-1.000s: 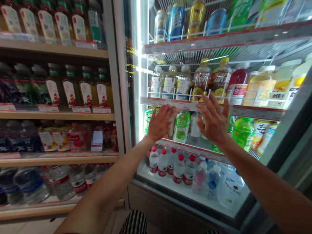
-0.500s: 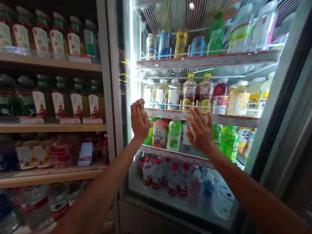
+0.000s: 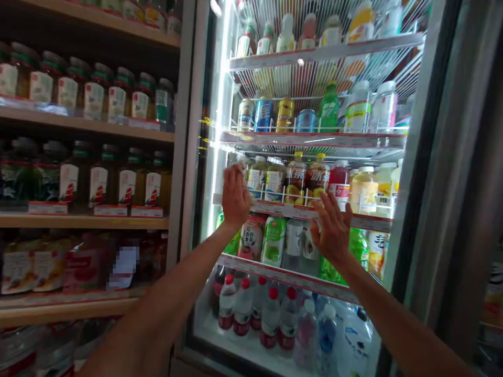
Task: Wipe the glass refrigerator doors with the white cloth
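Okay so from my end I've got two bare hands up in front of one drinks cooler (image 3: 322,365). My left hand (image 3: 234,201) has one pale cloth (image 3: 240,167) under its fingers, gripping it with the fingers close together, up near the cooler's left edge. That's level with the third shelf strip (image 3: 286,209) down, over the clear glass door (image 3: 205,173). My right hand (image 3: 333,230) is open and has nothing in it, fingers spread, right of the middle and a bit lower. Can't tell if either palm is really touching the glass

Quick count behind the glass: four cans (image 3: 285,115) above the second strip, three tall and one short, then one green bottle (image 3: 329,109) just beside them. Above the third strip I get two yellow-capped bottles (image 3: 296,175) side by side, then one red bottle (image 3: 339,180) to their right. Under that strip, between my hands, there's one red-labelled bottle (image 3: 252,238) and one green-and-white bottle (image 3: 274,241). Five red-capped bottles (image 3: 242,309) stand upright towards the cooler's bottom left corner

Wooden rack (image 3: 90,222) off to the left: four bottles with red-and-white labels (image 3: 128,180) by the right end of one shelf, and three price tags (image 3: 110,210) along its front edge. Stuff lower down there is too blurry to count
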`<state>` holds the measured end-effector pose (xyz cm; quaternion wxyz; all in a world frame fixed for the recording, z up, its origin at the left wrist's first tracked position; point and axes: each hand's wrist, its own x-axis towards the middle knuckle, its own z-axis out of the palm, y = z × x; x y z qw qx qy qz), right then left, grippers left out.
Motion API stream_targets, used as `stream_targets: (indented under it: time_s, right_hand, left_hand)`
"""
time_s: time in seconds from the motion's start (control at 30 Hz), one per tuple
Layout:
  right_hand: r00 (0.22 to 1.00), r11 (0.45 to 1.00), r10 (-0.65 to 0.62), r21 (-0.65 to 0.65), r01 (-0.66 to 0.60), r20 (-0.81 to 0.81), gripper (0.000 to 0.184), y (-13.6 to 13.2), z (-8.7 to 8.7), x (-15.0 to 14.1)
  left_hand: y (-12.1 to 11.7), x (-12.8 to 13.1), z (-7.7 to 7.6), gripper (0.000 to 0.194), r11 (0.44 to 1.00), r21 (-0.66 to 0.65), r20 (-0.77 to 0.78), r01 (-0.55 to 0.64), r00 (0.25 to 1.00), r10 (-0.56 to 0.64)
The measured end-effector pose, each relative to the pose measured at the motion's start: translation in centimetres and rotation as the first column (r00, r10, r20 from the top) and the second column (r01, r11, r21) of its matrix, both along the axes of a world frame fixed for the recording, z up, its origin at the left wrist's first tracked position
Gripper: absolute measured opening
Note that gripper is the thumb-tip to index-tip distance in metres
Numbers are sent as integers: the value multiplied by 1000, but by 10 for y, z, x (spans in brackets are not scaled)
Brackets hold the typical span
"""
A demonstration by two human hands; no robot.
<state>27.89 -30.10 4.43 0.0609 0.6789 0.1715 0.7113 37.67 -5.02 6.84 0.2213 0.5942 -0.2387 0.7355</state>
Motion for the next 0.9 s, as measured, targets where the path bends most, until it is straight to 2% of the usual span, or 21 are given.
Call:
stream_targets:
  time_s: [0.03, 0.07, 0.1, 0.13, 0.17, 0.23, 0.27, 0.3, 0.33, 0.4, 0.47, 0.5, 0.53, 0.57, 0.63, 0.67, 0.7, 0.73, 0.8, 0.87, 0.9]
  right_hand:
    - [1000, 1000, -9, -25, 9, -14, 46, 0, 0, 0]
    - [1000, 999, -12, -37, 11, -18, 46, 1, -1, 0]
    - [1000, 999, -9, -32, 9, -13, 46, 2, -2, 0]
    - [1000, 1000, -4, -19, 4, -5, 45, 3, -3, -1]
    - [1000, 1000, 2, -7, -2, 2, 45, 4, -3, -1]
    - [1000, 1000, 8, -7, -8, 2, 43, 4, -3, -1]
    - [1000, 1000, 7, -14, -7, -1, 43, 4, -3, -1]
    - [1000, 1000, 6, -20, -6, -3, 43, 3, -3, -1]
    - [1000, 1000, 7, -24, -7, -3, 43, 2, -3, -1]
    - [1000, 999, 16, -30, -16, -2, 44, 1, -3, -1]
    - [999, 999, 34, -25, -33, 15, 44, 0, -3, -1]
    - [999, 999, 44, -19, -44, 25, 44, 0, -4, -1]
    - [998, 999, 54, -12, -53, 33, 43, -1, -4, -1]
    - [997, 998, 61, -4, -61, 37, 43, -1, -4, -1]
    - [997, 997, 71, 5, -71, 37, 44, -1, -4, -1]
    - [997, 997, 72, 7, -72, 31, 46, -1, -4, -1]
    - [997, 997, 73, 6, -73, 25, 48, -1, -4, 0]
    - [997, 997, 75, 4, -75, 22, 49, -1, -4, 0]
    - [996, 997, 82, 0, -82, 19, 53, -2, -5, 1]
    - [995, 996, 94, -3, -94, 24, 54, -3, -5, 1]
    - [995, 995, 100, -1, -100, 28, 54, -3, -5, 0]
  left_hand:
    - [-7, -4, 1, 52, 986, 169, 17, 1, 1000, -4]
    - [-13, -8, 2, 53, 942, 335, 38, -2, 999, -12]
    - [-18, -10, 4, 53, 894, 448, 57, -8, 998, -19]
    - [-20, -11, 7, 53, 875, 485, 68, -11, 997, -25]
    - [-20, -11, 11, 53, 898, 441, 68, -5, 997, -28]
    - [-20, -9, 20, 54, 983, 181, 47, 23, 998, -32]
    - [-21, -8, 24, 54, 998, 54, 39, 35, 999, -37]
    - [-25, -9, 25, 55, 999, -7, 39, 42, 998, -42]
    - [-30, -11, 25, 55, 999, 12, 47, 44, 998, -45]
    - [-44, -18, 19, 56, 969, 247, 78, 22, 996, -43]
    - [-52, -23, 13, 56, 862, 506, 116, -26, 992, -39]
    - [-51, -24, 12, 55, 828, 560, 131, -43, 991, -37]
    - [-48, -23, 15, 54, 840, 541, 133, -42, 991, -36]
    - [-43, -21, 19, 53, 895, 446, 118, -21, 992, -36]
    - [-32, -14, 31, 51, 992, 117, 55, 44, 997, -51]
    - [-30, -12, 37, 51, 998, -20, 26, 64, 998, -63]
    - [-31, -11, 40, 51, 994, -88, 8, 71, 997, -71]
    - [-35, -11, 40, 52, 995, -72, 6, 70, 998, -70]
    - [-49, -18, 33, 52, 984, 172, 46, 48, 997, -57]
    - [-60, -26, 24, 51, 872, 490, 92, 8, 994, -61]
    - [-61, -28, 21, 50, 805, 593, 100, -8, 993, -63]
